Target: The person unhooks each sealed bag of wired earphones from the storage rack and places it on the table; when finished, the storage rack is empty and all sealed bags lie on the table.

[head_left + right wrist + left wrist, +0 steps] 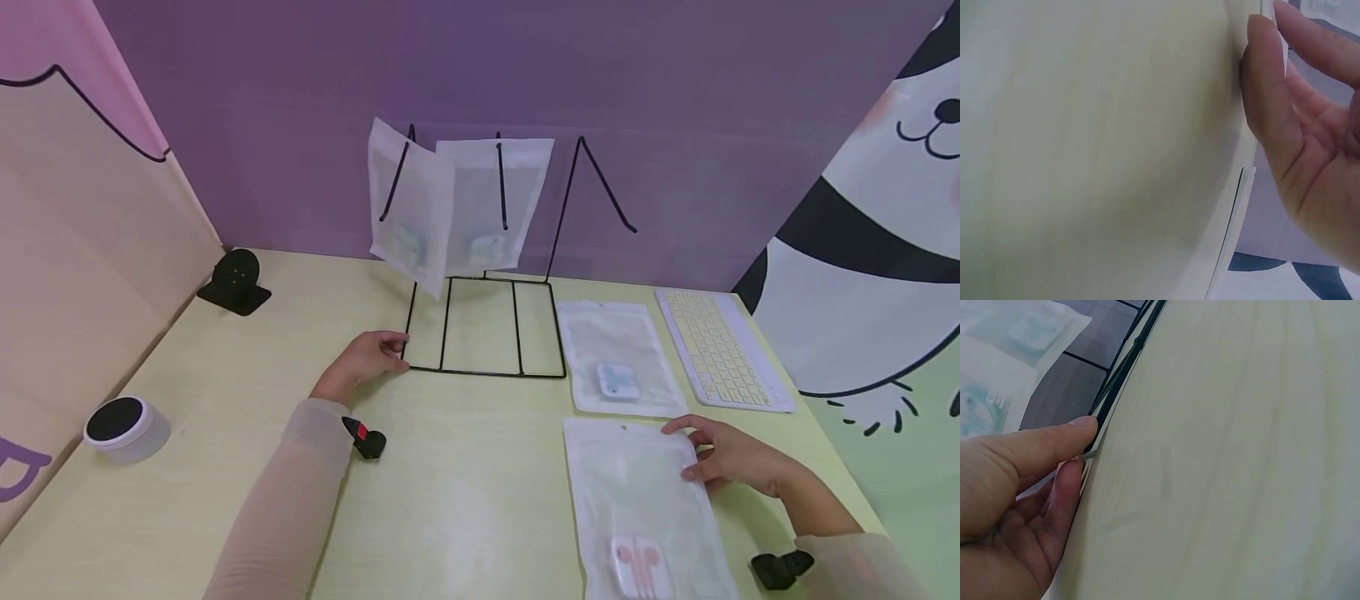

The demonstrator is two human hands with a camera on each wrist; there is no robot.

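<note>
A black wire display rack (483,372) stands at the back of the table. Two white pouches, one on the left prong (411,212) and one on the middle prong (465,192), hang from it. With thumb and fingers my left hand (369,357) pinches the front left corner of its base; the left wrist view shows the wire (1124,372) at the thumb tip. On the right lies a white zip pouch (630,475) with pink earphones in a case. My right hand (738,457) holds its upper right edge; the right wrist view shows the thumb and a finger (1319,50) about that edge.
Another zip pouch (611,333) with a pale blue case lies behind the held one. A white keyboard (720,350) is at the far right. A round white box (127,429) with a black top and a black stand (234,283) stand at left.
</note>
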